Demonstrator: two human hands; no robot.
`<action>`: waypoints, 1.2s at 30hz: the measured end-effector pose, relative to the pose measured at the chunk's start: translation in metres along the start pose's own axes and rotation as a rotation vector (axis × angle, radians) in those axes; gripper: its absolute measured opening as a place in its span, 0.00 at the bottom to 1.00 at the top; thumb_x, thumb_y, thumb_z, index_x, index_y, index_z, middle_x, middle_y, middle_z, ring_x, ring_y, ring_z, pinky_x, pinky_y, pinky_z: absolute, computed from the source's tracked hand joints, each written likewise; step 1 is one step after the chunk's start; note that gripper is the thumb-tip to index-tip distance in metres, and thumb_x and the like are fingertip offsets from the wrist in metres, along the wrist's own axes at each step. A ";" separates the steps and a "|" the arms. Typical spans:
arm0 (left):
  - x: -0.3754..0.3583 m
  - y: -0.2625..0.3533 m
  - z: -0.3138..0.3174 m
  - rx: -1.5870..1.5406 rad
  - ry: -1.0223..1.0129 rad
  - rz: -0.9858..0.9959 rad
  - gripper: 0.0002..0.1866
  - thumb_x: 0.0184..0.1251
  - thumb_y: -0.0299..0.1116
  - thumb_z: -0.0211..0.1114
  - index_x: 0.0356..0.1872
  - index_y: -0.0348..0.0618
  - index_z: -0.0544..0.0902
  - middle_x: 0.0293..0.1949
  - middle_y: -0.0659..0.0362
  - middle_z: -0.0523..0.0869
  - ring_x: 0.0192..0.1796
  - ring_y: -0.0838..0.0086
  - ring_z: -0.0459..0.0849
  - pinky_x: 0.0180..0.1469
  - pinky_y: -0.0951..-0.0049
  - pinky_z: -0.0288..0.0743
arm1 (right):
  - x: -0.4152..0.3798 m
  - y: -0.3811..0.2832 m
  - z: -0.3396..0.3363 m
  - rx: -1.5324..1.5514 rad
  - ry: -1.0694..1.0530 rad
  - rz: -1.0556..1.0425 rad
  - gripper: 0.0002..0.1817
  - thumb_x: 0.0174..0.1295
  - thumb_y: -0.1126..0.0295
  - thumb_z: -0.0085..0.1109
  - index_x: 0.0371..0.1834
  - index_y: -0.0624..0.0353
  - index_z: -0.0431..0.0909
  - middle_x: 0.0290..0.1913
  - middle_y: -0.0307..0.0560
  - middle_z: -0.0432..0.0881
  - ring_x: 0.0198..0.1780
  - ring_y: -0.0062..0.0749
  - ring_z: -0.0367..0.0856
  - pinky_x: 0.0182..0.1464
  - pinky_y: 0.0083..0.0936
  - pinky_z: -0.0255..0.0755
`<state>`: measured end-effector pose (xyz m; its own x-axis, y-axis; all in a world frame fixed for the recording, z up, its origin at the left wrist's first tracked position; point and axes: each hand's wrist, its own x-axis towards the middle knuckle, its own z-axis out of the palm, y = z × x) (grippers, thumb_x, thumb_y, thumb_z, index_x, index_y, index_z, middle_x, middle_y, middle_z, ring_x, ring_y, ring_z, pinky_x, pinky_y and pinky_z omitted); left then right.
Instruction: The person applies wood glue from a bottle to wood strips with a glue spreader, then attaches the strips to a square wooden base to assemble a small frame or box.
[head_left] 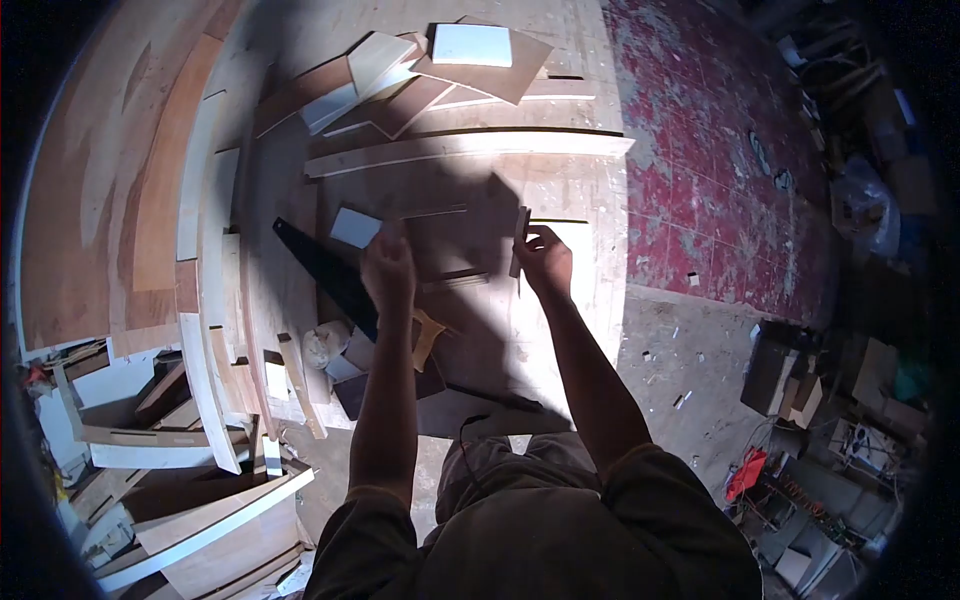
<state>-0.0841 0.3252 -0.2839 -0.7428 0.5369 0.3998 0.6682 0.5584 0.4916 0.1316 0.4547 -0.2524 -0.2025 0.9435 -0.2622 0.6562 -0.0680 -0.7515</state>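
Woodworking shop, prob carpentry: plywood offcuts [470, 60] piled on the table [590, 290], handsaw [325, 265] lying there, curved boards [165, 180] stacked at left, scrap on the worn red floor [720, 150].

A pale, dusty wooden workbench [580, 290] carries plywood offcuts [470, 60] at twelve o'clock and a black handsaw [320, 265] at nine o'clock.

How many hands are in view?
2. The left hand is beside a pale block; the right hand holds a square. None seem hidden.

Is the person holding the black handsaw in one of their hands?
No: the handsaw lies on the workbench, left of the left hand.
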 end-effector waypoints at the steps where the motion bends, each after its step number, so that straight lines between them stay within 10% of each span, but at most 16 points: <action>1: -0.001 0.014 -0.014 -0.011 -0.006 0.003 0.12 0.63 0.34 0.66 0.45 0.40 0.84 0.34 0.49 0.88 0.36 0.53 0.88 0.40 0.56 0.82 | -0.003 0.002 -0.018 0.058 -0.020 0.054 0.18 0.56 0.61 0.69 0.48 0.57 0.84 0.33 0.49 0.89 0.34 0.34 0.89 0.39 0.30 0.80; 9: -0.116 0.058 -0.073 -0.693 -0.663 -0.362 0.12 0.69 0.30 0.63 0.51 0.40 0.81 0.36 0.55 0.88 0.38 0.75 0.88 0.39 0.74 0.80 | 0.008 0.094 -0.116 -0.098 0.143 -0.036 0.16 0.55 0.61 0.71 0.41 0.61 0.85 0.34 0.50 0.89 0.35 0.34 0.89 0.38 0.29 0.80; 27: -0.168 0.088 0.033 0.051 -0.287 0.317 0.09 0.66 0.33 0.61 0.45 0.45 0.81 0.38 0.53 0.83 0.41 0.54 0.82 0.41 0.54 0.78 | 0.005 0.114 -0.096 -0.081 0.115 -0.026 0.17 0.56 0.59 0.71 0.39 0.64 0.84 0.36 0.53 0.89 0.38 0.37 0.89 0.40 0.29 0.80; 36: -0.164 0.093 0.032 0.051 -0.355 0.179 0.10 0.62 0.32 0.60 0.44 0.48 0.81 0.40 0.54 0.82 0.44 0.54 0.81 0.47 0.53 0.76 | 0.010 0.113 -0.089 -0.127 0.099 -0.015 0.17 0.55 0.60 0.72 0.36 0.63 0.82 0.34 0.49 0.89 0.36 0.33 0.90 0.40 0.28 0.81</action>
<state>0.1015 0.3091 -0.3282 -0.5605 0.8085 0.1792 0.7934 0.4621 0.3962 0.2684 0.4851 -0.2864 -0.1442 0.9719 -0.1863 0.7415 -0.0186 -0.6707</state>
